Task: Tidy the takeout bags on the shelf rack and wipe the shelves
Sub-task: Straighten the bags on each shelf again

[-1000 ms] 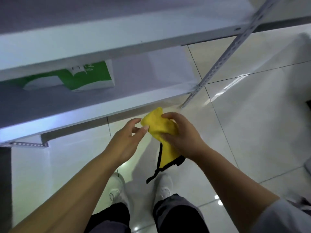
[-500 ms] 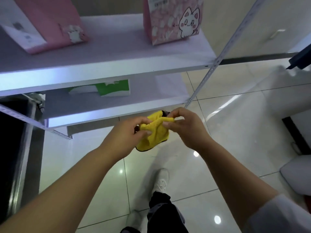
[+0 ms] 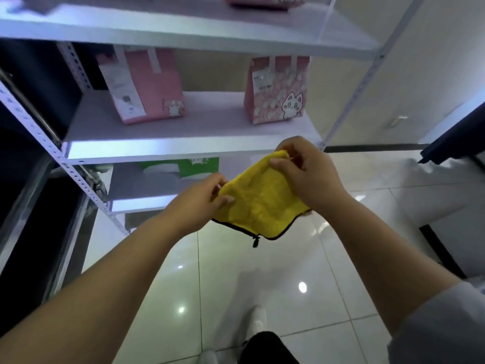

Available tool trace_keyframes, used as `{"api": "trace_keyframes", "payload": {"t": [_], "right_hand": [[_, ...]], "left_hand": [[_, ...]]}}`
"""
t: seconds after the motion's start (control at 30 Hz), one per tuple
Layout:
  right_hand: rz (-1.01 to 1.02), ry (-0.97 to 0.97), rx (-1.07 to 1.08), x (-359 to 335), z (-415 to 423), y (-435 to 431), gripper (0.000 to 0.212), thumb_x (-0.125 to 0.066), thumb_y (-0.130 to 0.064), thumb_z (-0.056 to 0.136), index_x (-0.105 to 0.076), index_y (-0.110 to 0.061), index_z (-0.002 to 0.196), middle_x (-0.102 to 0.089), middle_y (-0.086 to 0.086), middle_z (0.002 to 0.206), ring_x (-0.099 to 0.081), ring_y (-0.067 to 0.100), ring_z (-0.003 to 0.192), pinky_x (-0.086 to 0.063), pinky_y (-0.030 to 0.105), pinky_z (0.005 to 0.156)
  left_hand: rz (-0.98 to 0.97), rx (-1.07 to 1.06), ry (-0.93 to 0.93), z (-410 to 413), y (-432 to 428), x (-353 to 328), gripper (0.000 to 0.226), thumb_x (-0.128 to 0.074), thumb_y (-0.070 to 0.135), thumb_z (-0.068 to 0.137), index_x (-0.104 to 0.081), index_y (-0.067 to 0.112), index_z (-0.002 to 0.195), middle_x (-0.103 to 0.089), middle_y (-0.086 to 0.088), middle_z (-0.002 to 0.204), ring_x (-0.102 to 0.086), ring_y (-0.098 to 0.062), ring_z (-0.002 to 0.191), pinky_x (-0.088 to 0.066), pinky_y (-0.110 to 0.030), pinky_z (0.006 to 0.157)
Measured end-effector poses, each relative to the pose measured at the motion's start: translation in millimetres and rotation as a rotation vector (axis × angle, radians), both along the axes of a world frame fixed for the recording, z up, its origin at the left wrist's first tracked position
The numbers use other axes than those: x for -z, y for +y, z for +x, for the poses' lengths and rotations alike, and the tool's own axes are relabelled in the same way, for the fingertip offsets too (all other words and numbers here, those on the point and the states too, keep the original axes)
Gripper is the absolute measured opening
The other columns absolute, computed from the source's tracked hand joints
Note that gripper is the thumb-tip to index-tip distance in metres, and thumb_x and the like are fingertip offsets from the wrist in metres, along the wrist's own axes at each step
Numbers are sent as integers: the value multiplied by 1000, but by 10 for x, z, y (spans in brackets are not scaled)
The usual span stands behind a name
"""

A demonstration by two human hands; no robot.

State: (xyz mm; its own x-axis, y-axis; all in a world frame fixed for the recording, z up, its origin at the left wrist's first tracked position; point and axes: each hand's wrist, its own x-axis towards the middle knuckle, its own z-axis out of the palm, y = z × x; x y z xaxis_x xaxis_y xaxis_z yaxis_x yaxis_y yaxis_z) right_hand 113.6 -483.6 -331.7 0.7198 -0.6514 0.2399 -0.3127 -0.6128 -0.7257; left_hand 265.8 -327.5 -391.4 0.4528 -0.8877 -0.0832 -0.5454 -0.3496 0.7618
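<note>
Stretching between two hands, one yellow cloth [image 3: 262,200] with a black hem is held in front of the shelf rack [image 3: 183,151], at the centre of the view: the left hand [image 3: 202,203] is pinched on its 9 o'clock edge, and the right hand [image 3: 301,172] is pinched on its 1 o'clock corner, so that the cloth is spread and its lower corner hangs free. Four takeout bags are counted. Two pink bags are stood well apart on the middle shelf, a plain one [image 3: 144,88] at 11 o'clock of the cloth and a cat-printed one [image 3: 275,93] at 12 o'clock. A third pink bag [image 3: 262,0] is cut off at the top edge, on the shelf above. One green and white bag [image 3: 183,168] is seen on the lower shelf, at 10 o'clock of the cloth. White labels are stuck on the two middle bags; their print is too small to be read. The floor [image 3: 288,285] is laid with glossy pale tiles, in which ceiling lights are mirrored. One white shoe [image 3: 257,321] is seen at 6 o'clock.
</note>
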Motion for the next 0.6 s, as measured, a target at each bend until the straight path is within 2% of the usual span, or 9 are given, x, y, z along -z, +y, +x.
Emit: {"api": "trace_keyframes", "payload": {"t": [0.07, 0.17, 0.23, 0.3, 0.43, 0.5, 0.6], "right_hand": [[-23, 61, 1, -164, -66, -59, 10, -66, -34, 82, -59, -32, 88, -59, -16, 79, -55, 0, 76, -37, 11, 60], [-71, 206, -39, -318, -202, -195, 12, -66, -28, 82, -63, -22, 92, -59, -14, 77, -56, 5, 75, -39, 11, 59], [-130, 97, 15, -410, -283, -273, 6, -64, -25, 84, -61, -24, 89, -58, -16, 77, -54, 3, 75, -37, 5, 61], [-173, -51, 66, -500, -331, -379, 11, -62, -21, 85, -58, -30, 87, -57, -15, 77, -52, 4, 73, -35, 4, 63], [-157, 95, 39, -559, -403, -699, 4, -60, -19, 86, -59, -24, 86, -57, -6, 74, -52, 12, 70, -34, 8, 57], [-136, 60, 53, -594, -431, -894, 5, -58, -22, 87, -56, -25, 87, -57, -8, 73, -51, 7, 68, -37, 18, 57], [-105, 51, 19, -638, -475, -1196, 6, -56, -25, 89, -50, -26, 86, -54, -8, 69, -50, 10, 65, -36, 27, 55]], "left_hand": [[-24, -6, -62, 0, -3, -144, 11, -53, 39, 90, -51, 30, 97, -55, 13, 78, -53, -10, 72, -39, -28, 56], [-89, -15, -206, 44, -70, -349, 16, -51, 38, 92, -55, 26, 101, -56, 11, 82, -51, -13, 78, -35, -23, 59], [-222, -53, -293, 68, -159, -531, 17, -51, 38, 91, -58, 25, 100, -56, 11, 88, -49, -10, 81, -34, -20, 61], [-302, -49, -373, 84, -296, -713, 18, -55, 35, 90, -60, 22, 100, -53, 11, 90, -47, -9, 81, -32, -20, 63], [-185, 5, -417, 54, -621, -896, 9, -57, 27, 90, -62, 20, 94, -52, 8, 86, -50, -14, 81, -33, -22, 62], [-216, -13, -398, 26, -799, -975, 5, -55, 26, 91, -60, 24, 92, -52, 11, 86, -48, -11, 81, -32, -16, 63], [-174, -11, -373, -40, -1056, -1091, 6, -52, 30, 92, -56, 26, 91, -55, 12, 80, -51, -12, 75, -36, -23, 59]]}}
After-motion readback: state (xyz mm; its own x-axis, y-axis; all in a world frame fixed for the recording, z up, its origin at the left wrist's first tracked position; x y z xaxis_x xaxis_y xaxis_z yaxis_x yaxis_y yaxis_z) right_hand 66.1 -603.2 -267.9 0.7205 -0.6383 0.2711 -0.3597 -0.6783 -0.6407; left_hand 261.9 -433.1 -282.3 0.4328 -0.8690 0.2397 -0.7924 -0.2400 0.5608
